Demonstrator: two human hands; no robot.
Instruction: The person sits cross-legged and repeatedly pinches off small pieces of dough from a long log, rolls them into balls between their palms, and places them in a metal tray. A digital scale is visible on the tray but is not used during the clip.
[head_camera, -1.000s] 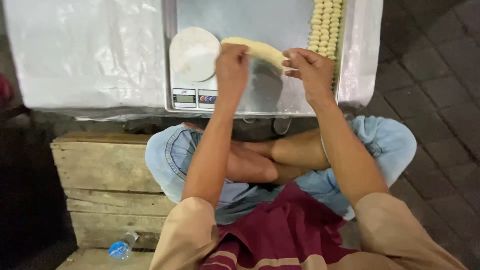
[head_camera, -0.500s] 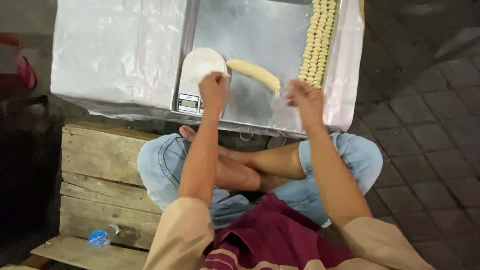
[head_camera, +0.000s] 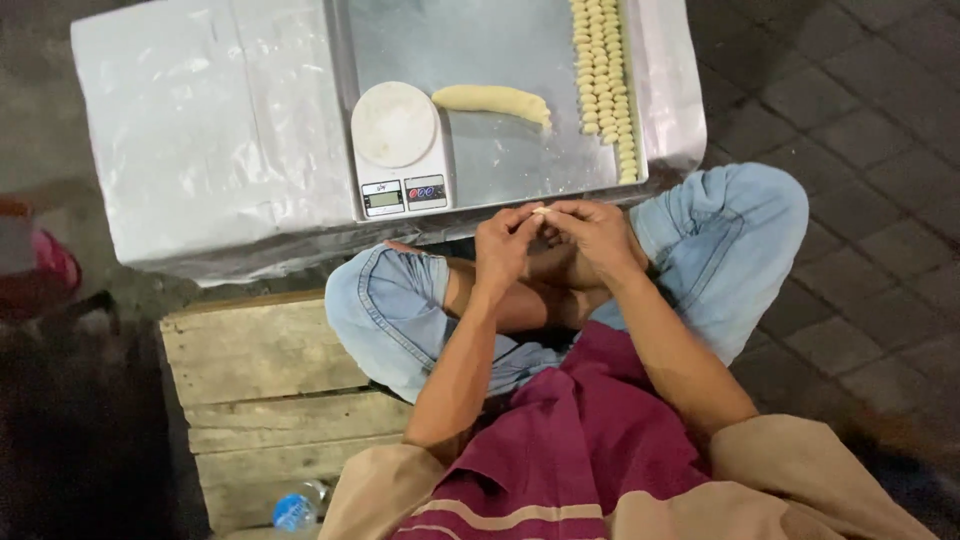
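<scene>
**Dough bit pinched between both hands**

Your left hand (head_camera: 503, 245) and right hand (head_camera: 592, 232) meet above your lap, fingertips pinching a small dough bit (head_camera: 540, 211). Beyond, the dough roll (head_camera: 492, 98) lies on the tray (head_camera: 500, 160) beside the scale (head_camera: 397, 150).

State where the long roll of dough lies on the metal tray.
In the head view the roll of dough lies across the tray, between the round-topped scale on its left and the rows of small pieces.

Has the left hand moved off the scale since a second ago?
Yes. The left hand has pulled back toward the body: it was over the tray beside the white scale, and now meets the right hand below the tray's near edge, pinching a small dough piece.
</scene>
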